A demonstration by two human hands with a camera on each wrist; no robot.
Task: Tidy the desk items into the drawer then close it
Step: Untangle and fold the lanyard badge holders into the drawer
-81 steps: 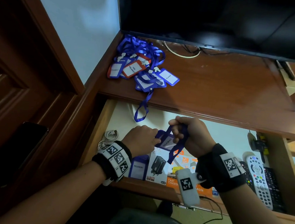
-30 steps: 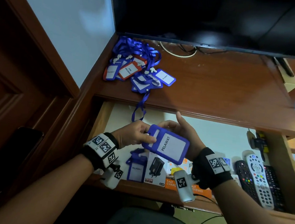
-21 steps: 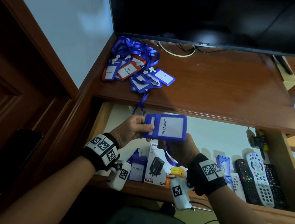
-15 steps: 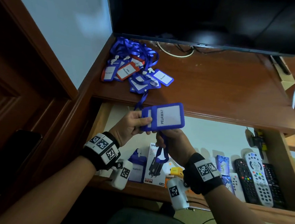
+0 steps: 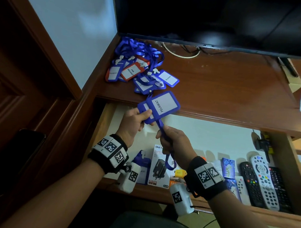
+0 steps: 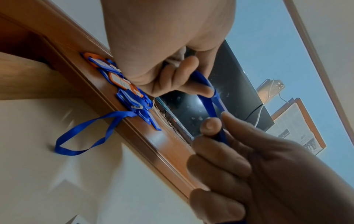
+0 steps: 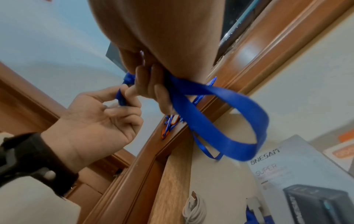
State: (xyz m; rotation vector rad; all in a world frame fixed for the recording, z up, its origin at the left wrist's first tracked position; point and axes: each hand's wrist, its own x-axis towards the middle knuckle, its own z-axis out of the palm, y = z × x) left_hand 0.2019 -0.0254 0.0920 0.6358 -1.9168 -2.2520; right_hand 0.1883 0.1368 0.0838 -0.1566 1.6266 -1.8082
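A blue badge holder [image 5: 160, 105] reading PELAWAT is held above the open drawer [image 5: 207, 136]. My left hand [image 5: 136, 121] pinches its lower left corner. My right hand [image 5: 172, 140] grips the badge's blue lanyard [image 5: 169, 162] just below the holder, and the strap loops down past the wrist [image 7: 220, 113]. In the left wrist view the strap [image 6: 210, 103] runs taut between both hands. A heap of blue and red badges with lanyards [image 5: 140, 71] lies on the desk's back left corner, one strap [image 6: 86, 136] hanging over the edge.
In the drawer stand another blue badge [image 5: 143, 169], a charger box [image 5: 160, 166], orange boxes [image 5: 177, 179], small blue packs [image 5: 229, 166] and several remote controls [image 5: 263, 184]. A white cable [image 7: 193, 210] lies coiled at the drawer's left. A TV [image 5: 216, 20] stands at the back of the desk [image 5: 229, 87].
The badge holder has risen from over the drawer up to the desk edge and tilted. My right hand left the holder and slid down to grip the lanyard below it.
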